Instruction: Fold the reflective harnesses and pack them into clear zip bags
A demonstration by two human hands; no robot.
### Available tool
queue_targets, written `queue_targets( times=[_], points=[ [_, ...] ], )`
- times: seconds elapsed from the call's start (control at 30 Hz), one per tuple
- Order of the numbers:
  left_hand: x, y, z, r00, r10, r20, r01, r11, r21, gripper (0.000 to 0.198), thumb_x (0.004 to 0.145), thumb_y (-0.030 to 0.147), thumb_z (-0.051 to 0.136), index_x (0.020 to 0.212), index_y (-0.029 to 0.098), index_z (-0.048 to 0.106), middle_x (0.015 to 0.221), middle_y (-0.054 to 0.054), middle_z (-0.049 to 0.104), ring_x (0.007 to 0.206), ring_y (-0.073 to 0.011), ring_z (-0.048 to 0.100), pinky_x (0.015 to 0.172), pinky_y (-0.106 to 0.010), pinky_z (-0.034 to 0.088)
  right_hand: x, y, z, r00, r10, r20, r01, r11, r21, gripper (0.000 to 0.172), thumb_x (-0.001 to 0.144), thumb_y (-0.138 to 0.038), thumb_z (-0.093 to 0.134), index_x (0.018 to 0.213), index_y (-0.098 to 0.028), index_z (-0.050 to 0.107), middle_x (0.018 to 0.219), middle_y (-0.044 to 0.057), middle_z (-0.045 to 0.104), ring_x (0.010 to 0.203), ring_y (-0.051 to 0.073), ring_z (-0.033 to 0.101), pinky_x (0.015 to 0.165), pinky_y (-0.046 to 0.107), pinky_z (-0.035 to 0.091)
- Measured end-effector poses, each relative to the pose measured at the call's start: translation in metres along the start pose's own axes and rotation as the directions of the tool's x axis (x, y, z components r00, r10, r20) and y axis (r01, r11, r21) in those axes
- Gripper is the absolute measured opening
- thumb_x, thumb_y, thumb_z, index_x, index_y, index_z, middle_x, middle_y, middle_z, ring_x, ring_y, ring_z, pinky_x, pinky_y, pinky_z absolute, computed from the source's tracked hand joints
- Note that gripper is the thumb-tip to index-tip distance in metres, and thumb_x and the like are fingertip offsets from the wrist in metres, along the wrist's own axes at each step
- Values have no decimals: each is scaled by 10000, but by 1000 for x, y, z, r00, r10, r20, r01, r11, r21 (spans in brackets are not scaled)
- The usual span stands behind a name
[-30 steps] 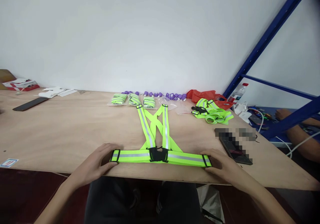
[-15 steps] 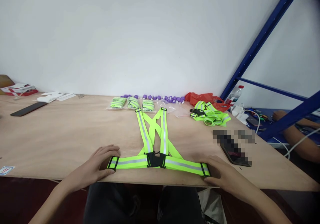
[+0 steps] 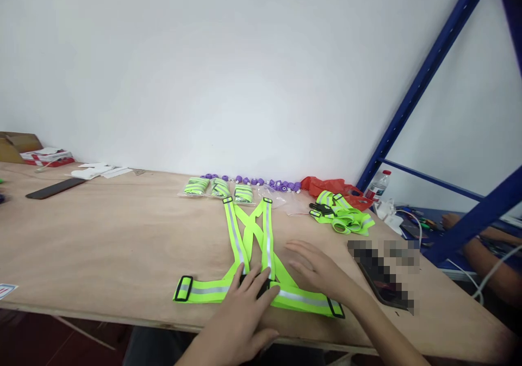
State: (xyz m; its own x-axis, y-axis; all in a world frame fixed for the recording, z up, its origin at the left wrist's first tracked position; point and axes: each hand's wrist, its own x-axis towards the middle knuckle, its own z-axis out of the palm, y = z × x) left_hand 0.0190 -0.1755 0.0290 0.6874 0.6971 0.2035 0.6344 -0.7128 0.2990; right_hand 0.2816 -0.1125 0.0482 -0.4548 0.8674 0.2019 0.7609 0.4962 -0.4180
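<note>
Reflective harness, laid flat at the near middle, two hands over it

Item 1: harness [image 3: 267,241], fluorescent yellow-green with silver stripes, on the near middle of the wooden surface [image 3: 122,235]. Two shoulder straps run towards the far side, with bands crossed between them; a waist band lies along the near edge, a black slider [image 3: 183,289] at its left end and another at its right.

Item 2: left hand [image 3: 242,309], released, fingers spread and laid over the black buckle [image 3: 263,289] at the middle of the waist band (mostly hidden under the fingers).

Item 3: right hand [image 3: 320,268], released, fingers extended, just right of the right shoulder strap; whether it touches the surface cannot be told.

Item 4: three clear packets [image 3: 243,193] of folded striped band, in a row beyond the harness.

Item 5: purple pieces [image 3: 284,187], small, lined up along the far edge.

Item 6: second harness [image 3: 350,222], heaped at far right, beside a red plastic bag [image 3: 326,185].

Item 7: bottle [image 3: 378,185], red-capped, right of the bag.

Item 8: dark flat bar [image 3: 55,188], far left, near white papers [image 3: 93,171].
</note>
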Motion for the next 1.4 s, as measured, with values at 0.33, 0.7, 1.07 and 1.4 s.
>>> queue_targets(
  times=[0.33,0.7,1.07,1.4],
  points=[
    [-2,-4,25,987,-131,96,135,990,-40,771,923,528,581,1570,316,220,1653,-110,141,1519,-344,99,1175,-668,144,69,10,56,961,40,275,-28,998,-48,698,953,-565,445,1534,-185,368,1587,127,357,1462,290,333,1195,459,249],
    [-6,-15,42,997,-64,39,63,998,6,769,892,680,523,1538,317,318,1584,-129,354,1459,-349,307,1181,-591,196,141,55,50,965,181,192,-143,970,-195,532,958,-456,477,1398,-162,535,1487,152,508,1368,284,453,1107,368,325],
    [6,-30,85,804,223,-551,78,879,470,270,955,428,581,1202,340,645,1162,-25,717,1162,-217,608,1235,-487,22,212,89,26,969,248,8,-237,933,-270,374,888,-218,566,1254,-195,634,1337,116,639,1162,256,604,931,313,450],
    [6,-27,82,792,249,-557,55,880,473,318,967,440,571,1240,293,640,1182,-77,707,1239,-221,569,1223,-558,35,235,98,18,973,162,166,-108,949,-296,241,797,-194,604,990,-155,744,1000,79,760,856,209,658,711,245,443]
  ],
)
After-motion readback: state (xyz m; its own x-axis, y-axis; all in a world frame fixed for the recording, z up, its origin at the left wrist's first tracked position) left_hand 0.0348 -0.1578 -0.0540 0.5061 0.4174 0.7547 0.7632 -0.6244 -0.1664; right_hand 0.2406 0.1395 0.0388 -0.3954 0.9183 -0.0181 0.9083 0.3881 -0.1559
